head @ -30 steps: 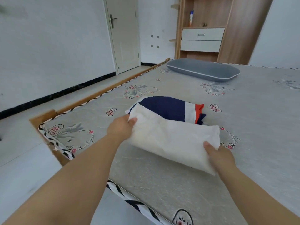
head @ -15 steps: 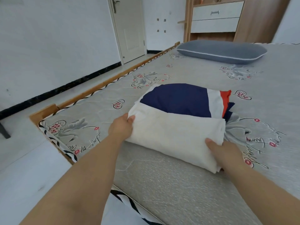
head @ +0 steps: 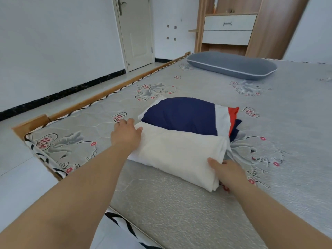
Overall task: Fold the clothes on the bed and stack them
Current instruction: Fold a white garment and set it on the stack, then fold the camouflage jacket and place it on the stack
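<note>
Left hand (head: 125, 135) has flattened on white garment (head: 179, 155).

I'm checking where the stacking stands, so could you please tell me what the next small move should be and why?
Probably slide the folded white garment further back until it sits squarely on the navy, white and red garment. It overlaps only that garment's near edge, with most of it on the mattress. The left hand and right hand already hold its two ends.

Grey pillow (head: 231, 65) at the bed's far end, white door (head: 134, 31), wooden cabinet (head: 269, 24) with white drawers (head: 229, 29)
</note>
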